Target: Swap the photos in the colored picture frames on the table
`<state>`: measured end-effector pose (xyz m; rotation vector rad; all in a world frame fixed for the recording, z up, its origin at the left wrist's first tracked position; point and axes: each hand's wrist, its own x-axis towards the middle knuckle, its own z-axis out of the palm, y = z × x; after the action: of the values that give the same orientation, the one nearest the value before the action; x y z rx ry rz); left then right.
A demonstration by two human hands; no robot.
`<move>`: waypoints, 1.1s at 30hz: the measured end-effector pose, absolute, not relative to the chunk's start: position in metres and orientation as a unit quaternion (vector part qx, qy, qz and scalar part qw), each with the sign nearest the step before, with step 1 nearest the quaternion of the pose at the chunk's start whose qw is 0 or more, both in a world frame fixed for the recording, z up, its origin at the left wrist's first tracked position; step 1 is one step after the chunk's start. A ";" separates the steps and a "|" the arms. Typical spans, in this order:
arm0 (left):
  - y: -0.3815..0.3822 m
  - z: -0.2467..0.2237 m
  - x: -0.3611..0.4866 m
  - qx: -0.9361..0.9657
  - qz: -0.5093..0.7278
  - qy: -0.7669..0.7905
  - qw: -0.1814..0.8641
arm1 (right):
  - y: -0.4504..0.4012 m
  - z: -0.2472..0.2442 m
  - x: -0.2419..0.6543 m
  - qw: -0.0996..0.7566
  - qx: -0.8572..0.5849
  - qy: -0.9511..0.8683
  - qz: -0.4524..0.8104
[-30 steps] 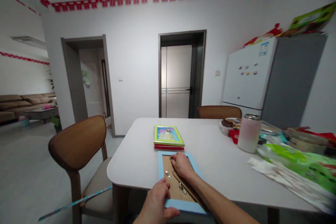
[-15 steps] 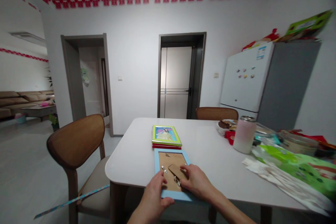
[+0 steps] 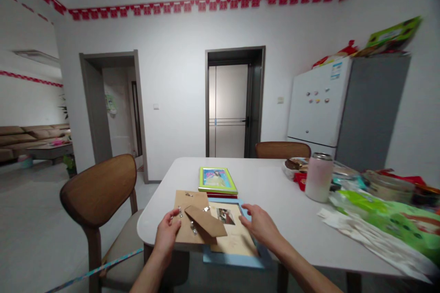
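My left hand (image 3: 167, 233) pinches the left edge of a brown picture frame backing board (image 3: 183, 232), which has metal clips and a fold-out stand (image 3: 205, 222). The board is held to the left, partly over the light blue picture frame (image 3: 237, 260). Inside that frame lies a cream sheet (image 3: 237, 240) with a small photo (image 3: 225, 216) on it. Over the frame's right side is my right hand (image 3: 260, 224), fingers apart and holding nothing; whether it touches the frame I cannot tell. Behind lies a green picture frame (image 3: 217, 180) with a princess-like picture, on top of something red.
On the right of the white table (image 3: 271, 178) stand a pink and white tumbler (image 3: 319, 177), a green package (image 3: 388, 219), white cloth (image 3: 367, 238) and a plastic container (image 3: 388, 187). A wooden chair (image 3: 103, 192) stands left, another chair (image 3: 283, 149) behind.
The backing board has come out of the blue frame and moved left in my left hand, baring the cream sheet and photo. My right hand has let go of the stand.
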<state>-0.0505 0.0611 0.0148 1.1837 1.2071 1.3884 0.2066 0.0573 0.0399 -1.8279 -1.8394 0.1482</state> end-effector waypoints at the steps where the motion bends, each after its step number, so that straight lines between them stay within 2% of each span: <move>1: 0.061 0.013 -0.059 0.476 0.561 0.499 0.457 | 0.060 0.032 0.216 0.247 -0.698 -0.670 0.053; 5: 0.064 0.007 -0.089 0.479 0.538 0.534 0.442 | 0.064 0.008 0.236 0.194 -0.728 -0.655 0.049; 10: 0.072 0.007 -0.119 0.519 0.496 0.588 0.373 | 0.066 0.005 0.238 0.203 -0.746 -0.633 0.042; 14: 0.071 0.009 -0.113 0.550 0.496 0.613 0.274 | 0.065 0.014 0.243 0.286 -0.730 -0.605 0.138; 18: 0.051 0.012 -0.051 0.626 0.489 0.577 0.190 | 0.049 0.032 0.237 0.410 -0.632 -0.547 0.365; 20: 0.036 0.017 -0.008 0.689 0.456 0.530 0.194 | 0.039 0.045 0.229 0.485 -0.572 -0.473 0.462; 24: 0.012 0.040 0.060 0.779 0.408 0.425 0.214 | 0.025 0.068 0.212 0.580 -0.491 -0.387 0.522; 28: 0.007 0.063 0.073 0.820 0.387 0.392 0.154 | 0.026 0.074 0.213 0.568 -0.472 -0.413 0.533; 33: 0.022 0.066 0.028 0.695 0.523 0.473 0.142 | 0.042 0.044 0.244 0.483 -0.588 -0.490 0.426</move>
<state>0.0281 0.0220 0.0660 2.0060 1.3644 1.5096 0.2444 0.0424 0.0442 -1.4336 -1.1932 1.0369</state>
